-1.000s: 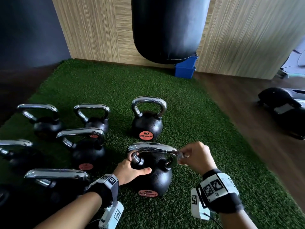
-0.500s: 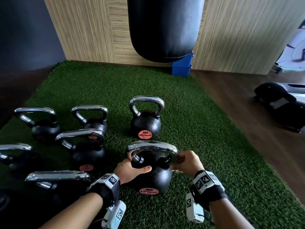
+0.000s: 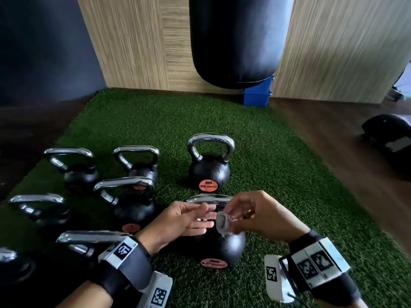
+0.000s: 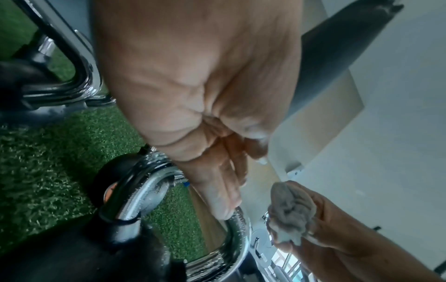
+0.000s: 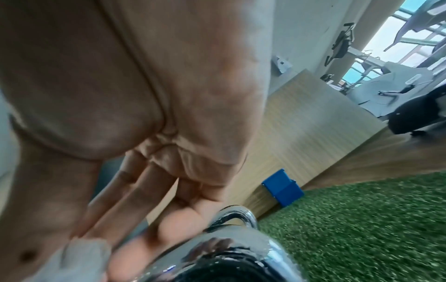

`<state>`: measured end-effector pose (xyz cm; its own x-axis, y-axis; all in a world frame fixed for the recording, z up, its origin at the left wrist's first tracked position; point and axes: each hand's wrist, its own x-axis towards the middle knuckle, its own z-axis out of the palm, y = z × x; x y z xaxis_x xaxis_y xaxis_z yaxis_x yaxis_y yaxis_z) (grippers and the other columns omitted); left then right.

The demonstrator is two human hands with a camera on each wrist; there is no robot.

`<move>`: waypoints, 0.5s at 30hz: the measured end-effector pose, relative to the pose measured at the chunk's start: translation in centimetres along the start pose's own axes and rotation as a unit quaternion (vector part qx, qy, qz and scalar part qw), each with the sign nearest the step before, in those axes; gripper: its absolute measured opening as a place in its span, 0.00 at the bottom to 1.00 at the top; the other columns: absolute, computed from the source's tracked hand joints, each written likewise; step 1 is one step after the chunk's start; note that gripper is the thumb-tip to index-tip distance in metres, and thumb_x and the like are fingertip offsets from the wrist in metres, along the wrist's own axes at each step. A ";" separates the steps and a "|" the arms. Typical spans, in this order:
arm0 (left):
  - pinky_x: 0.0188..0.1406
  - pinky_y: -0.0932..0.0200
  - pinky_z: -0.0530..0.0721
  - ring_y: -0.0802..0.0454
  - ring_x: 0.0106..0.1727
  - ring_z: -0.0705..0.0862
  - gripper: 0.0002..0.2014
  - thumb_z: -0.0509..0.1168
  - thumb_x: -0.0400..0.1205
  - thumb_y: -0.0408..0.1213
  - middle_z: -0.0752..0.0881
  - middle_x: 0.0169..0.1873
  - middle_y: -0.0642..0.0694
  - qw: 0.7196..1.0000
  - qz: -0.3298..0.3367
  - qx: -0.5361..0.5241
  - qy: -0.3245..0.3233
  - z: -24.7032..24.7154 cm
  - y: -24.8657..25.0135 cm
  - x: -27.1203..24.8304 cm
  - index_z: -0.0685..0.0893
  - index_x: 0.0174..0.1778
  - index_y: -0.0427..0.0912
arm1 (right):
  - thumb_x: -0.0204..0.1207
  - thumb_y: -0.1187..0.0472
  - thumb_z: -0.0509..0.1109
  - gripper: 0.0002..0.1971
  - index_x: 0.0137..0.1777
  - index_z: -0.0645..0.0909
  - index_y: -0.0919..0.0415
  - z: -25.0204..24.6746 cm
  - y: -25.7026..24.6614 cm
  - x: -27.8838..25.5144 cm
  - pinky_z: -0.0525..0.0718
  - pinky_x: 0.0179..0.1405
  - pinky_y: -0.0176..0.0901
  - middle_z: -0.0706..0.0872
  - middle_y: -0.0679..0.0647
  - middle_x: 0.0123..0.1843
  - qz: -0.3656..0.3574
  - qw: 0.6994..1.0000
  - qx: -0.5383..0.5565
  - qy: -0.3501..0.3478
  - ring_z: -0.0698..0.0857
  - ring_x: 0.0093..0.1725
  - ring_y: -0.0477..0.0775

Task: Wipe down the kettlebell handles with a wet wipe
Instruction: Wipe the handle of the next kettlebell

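Note:
The nearest black kettlebell [image 3: 220, 247] with a chrome handle [image 3: 209, 199] stands on the green turf right under both hands. My right hand [image 3: 255, 215] hovers above it and pinches a crumpled grey wet wipe [image 3: 222, 224], also seen in the left wrist view as the wipe [image 4: 292, 209]. My left hand [image 3: 191, 218] is raised beside the wipe with straight fingers, holding nothing; the left fingertips [image 4: 224, 209] hang just over the wet handle [image 4: 135, 198]. In the right wrist view the wipe [image 5: 79, 261] sits at the bottom left, above the handle [image 5: 241, 246].
Another kettlebell [image 3: 210, 165] stands just behind, and several more [image 3: 131, 201] crowd the left of the turf. A black punching bag [image 3: 235, 38] hangs ahead, with a blue box [image 3: 256, 95] at the wooden wall. Dark equipment [image 3: 387, 143] lies on the wooden floor at right.
Both hands have come off the near kettlebell. The right hand lifted the wipe off the handle's right end, and the left hand left the bell's body and opened beside the wipe.

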<state>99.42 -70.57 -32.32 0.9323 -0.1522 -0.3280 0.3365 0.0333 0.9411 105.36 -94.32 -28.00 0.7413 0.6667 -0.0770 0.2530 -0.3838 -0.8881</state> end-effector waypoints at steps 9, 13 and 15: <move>0.60 0.55 0.90 0.47 0.58 0.89 0.17 0.73 0.77 0.41 0.90 0.64 0.37 0.987 0.102 -0.120 0.015 1.0 0.4 -0.5 0.93 0.59 0.38 | 0.54 0.51 0.91 0.14 0.37 0.91 0.49 2.9 -1.8 1.4 0.73 0.34 0.25 0.84 0.44 0.38 -0.086 0.968 -0.085 0.221 0.80 0.35 0.36; 0.57 0.61 0.90 0.51 0.57 0.92 0.16 0.78 0.72 0.43 0.93 0.57 0.42 0.984 0.153 -0.084 0.022 0.6 0.6 0.1 0.95 0.55 0.45 | 0.52 0.46 0.90 0.22 0.40 0.83 0.49 3.5 -0.9 1.8 0.70 0.33 0.27 0.78 0.43 0.37 -0.080 0.945 -0.111 0.297 0.74 0.35 0.39; 0.58 0.62 0.89 0.48 0.60 0.92 0.15 0.78 0.76 0.41 0.94 0.56 0.43 0.973 0.222 -0.022 0.053 0.5 0.7 0.5 0.94 0.58 0.43 | 0.53 0.46 0.89 0.26 0.48 0.80 0.46 2.9 0.2 1.8 0.68 0.33 0.28 0.77 0.42 0.43 -0.050 0.950 -0.116 0.284 0.73 0.37 0.38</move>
<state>100.08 -71.12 -31.76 0.9949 -0.0112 0.1004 -0.0984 0.1158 0.9884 104.95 -91.34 -29.62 0.9059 0.2799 0.3178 0.4208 -0.5115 -0.7492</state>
